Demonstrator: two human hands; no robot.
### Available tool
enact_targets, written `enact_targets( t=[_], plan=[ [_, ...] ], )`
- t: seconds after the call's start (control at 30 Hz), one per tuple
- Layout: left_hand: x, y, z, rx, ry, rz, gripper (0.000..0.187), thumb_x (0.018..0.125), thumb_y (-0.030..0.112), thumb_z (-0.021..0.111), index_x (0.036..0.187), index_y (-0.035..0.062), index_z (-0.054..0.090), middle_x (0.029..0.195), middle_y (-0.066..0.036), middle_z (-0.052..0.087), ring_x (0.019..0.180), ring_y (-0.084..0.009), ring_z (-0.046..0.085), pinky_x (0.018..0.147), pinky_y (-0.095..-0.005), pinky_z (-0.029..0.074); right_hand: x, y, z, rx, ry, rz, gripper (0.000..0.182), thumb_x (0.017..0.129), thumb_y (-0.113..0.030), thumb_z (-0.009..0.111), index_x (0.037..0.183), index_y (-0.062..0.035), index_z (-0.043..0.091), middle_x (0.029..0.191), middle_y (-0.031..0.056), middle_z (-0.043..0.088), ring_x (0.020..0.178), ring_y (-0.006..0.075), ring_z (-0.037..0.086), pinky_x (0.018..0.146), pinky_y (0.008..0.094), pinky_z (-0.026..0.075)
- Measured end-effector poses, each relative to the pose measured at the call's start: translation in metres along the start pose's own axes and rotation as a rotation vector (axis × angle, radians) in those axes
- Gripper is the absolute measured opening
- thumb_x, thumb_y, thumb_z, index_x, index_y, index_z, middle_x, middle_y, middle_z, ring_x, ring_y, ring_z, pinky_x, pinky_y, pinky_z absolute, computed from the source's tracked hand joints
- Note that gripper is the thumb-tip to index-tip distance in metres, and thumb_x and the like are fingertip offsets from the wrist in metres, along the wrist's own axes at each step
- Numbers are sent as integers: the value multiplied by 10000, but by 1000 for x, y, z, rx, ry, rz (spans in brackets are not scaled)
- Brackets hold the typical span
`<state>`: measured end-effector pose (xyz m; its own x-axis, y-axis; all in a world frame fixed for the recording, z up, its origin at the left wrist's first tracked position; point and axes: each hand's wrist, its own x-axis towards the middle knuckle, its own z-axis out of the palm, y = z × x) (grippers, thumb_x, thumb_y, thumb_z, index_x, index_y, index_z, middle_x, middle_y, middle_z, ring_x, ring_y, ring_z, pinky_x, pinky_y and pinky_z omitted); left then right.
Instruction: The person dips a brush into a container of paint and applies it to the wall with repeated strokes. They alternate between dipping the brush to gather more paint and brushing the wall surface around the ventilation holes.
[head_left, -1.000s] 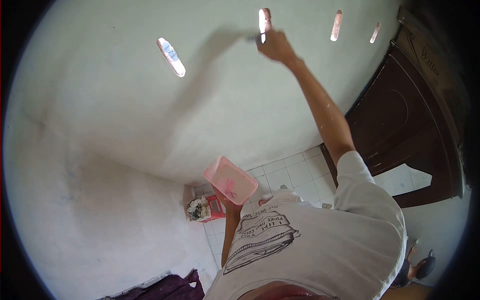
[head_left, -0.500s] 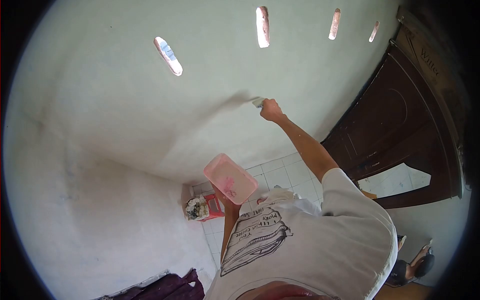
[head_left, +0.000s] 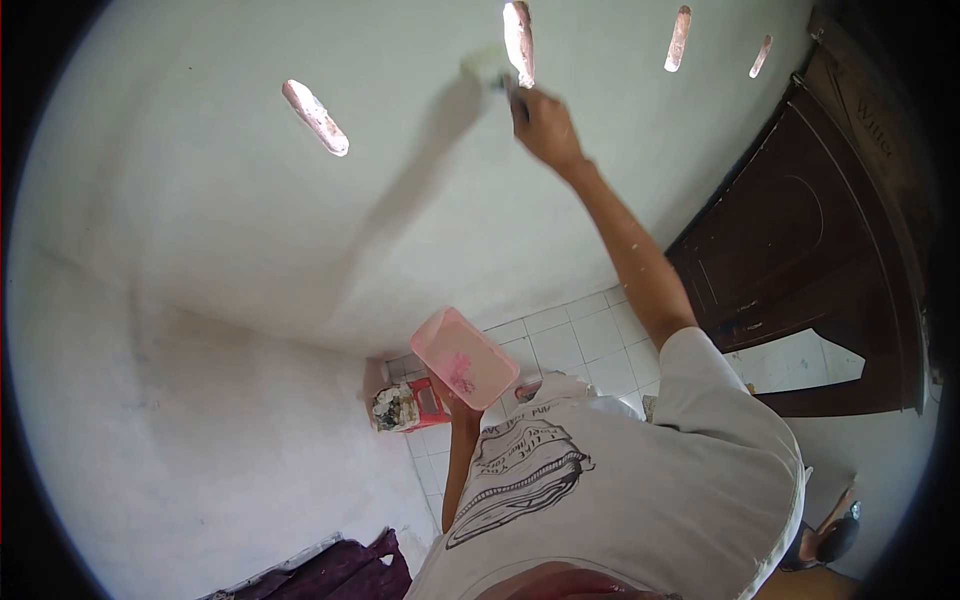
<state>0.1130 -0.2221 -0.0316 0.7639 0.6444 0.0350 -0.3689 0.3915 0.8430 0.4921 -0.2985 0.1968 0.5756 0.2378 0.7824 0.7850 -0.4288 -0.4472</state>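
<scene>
The right hand, raised, is curled round a brush, which points out to its left at the wall; blur hides whether the bristles touch. A slot sits just above that hand. Well below it, the left hand supports a pink tub from beneath; the tub hides most of its fingers, so their exact grip cannot be told. Beside the left hand, to its left, is a red stool. A brown door stands right of the right hand.
</scene>
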Motion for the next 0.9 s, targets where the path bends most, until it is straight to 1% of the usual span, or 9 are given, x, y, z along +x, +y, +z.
enact_targets(
  t=[0.1, 0.2, 0.3, 0.5, 0.6, 0.67, 0.73, 0.8, 0.9],
  plan=[
    [14, -1, 6, -386, 13, -199, 570, 1024, 558, 400, 1407, 136, 428, 1266, -81, 575, 1089, -251, 636, 869, -418, 583, -98, 46, 47, 107, -47, 74, 223, 895, -24, 589, 1094, -4, 687, 818, 242, 656, 752, 443, 623, 677, 491, 489],
    [23, -17, -5, -291, -26, -154, 598, 999, 573, 439, 1416, 145, 420, 1267, -82, 572, 1131, -266, 607, 893, -440, 568, -146, 64, 49, 84, -517, 425, 258, 882, -24, 585, 1117, -17, 693, 768, 249, 647, 726, 431, 625, 680, 482, 490],
    [29, -13, -1, -286, -8, -152, 597, 998, 576, 438, 1414, 147, 422, 1266, -80, 574, 1128, -266, 609, 892, -440, 568, -140, 57, 33, 127, -581, 428, 270, 879, -41, 599, 1128, -41, 703, 717, 246, 623, 650, 390, 612, 651, 451, 494],
    [32, -20, 29, -314, 47, -209, 596, 995, 583, 437, 1407, 152, 430, 1261, -76, 578, 1120, -265, 614, 889, -441, 568, 7, -25, -57, 334, -74, 148, 259, 936, -55, 612, 1182, -22, 688, 679, 164, 594, 481, 177, 503, 522, 313, 452],
    [44, -28, 33, -497, 41, -325, 587, 994, 581, 435, 1396, 154, 450, 1250, -80, 588, 1104, -270, 622, 895, -454, 566, 22, -33, -56, 435, 23, 90, 289, 910, -45, 629, 1191, -2, 681, 746, 268, 614, 600, 373, 616, 592, 401, 498],
    [41, -17, 56, -336, 58, -229, 582, 1004, 587, 411, 1400, 161, 457, 1240, -73, 599, 1094, -269, 629, 889, -454, 568, -2, -11, -32, 367, -14, 102, 274, 915, -57, 622, 1175, 4, 683, 764, 271, 633, 659, 392, 654, 618, 414, 512],
    [46, -16, 68, -172, 62, -130, 580, 1015, 592, 386, 1403, 168, 464, 1230, -65, 611, 1084, -268, 637, 883, -454, 571, -46, 24, 2, 158, -72, 196, 279, 934, -81, 618, 1201, -32, 682, 682, 168, 635, 532, 179, 589, 572, 306, 493],
    [51, -20, 74, -244, 63, -156, 579, 1014, 592, 387, 1402, 168, 465, 1232, -66, 610, 1086, -268, 636, 886, -455, 570, -96, 51, 35, 232, -23, 287, 282, 930, -100, 613, 1197, -44, 686, 683, 164, 670, 573, 215, 653, 587, 336, 510],
    [47, -25, 75, -342, 74, -209, 579, 1014, 592, 388, 1401, 168, 467, 1235, -66, 609, 1088, -269, 636, 889, -455, 568, -145, 76, 41, 251, -410, 568, 287, 936, -126, 601, 1196, -33, 679, 671, 145, 680, 608, 220, 681, 600, 346, 519]
  ],
)
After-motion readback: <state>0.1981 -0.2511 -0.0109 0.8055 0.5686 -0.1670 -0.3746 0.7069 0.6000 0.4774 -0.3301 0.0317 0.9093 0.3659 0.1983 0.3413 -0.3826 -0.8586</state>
